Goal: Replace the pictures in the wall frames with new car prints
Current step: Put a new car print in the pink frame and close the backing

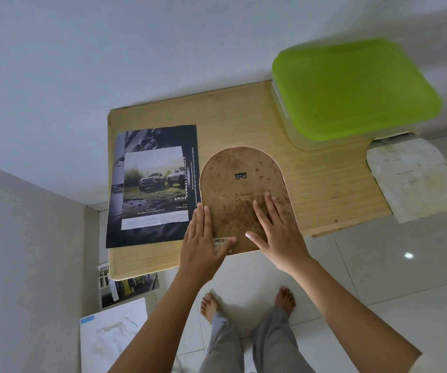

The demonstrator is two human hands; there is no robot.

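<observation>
Both flat, spread hands, left hand (pixel 203 246) and right hand (pixel 276 232), press the arched, mottled brown frame back (pixel 241 189), partly covering its barcode sticker (pixel 221 241).

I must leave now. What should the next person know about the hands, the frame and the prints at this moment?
Left hand: open, flat on the frame's left edge and lower corner.
Right hand: open, flat on the frame's backing.
Arched frame lies face down on the wooden table, hanger up.
Car print lies flat left of it, untouched.
A worn old sheet lies at the table's right end.
Left: fit the print, hang the frame.
</observation>
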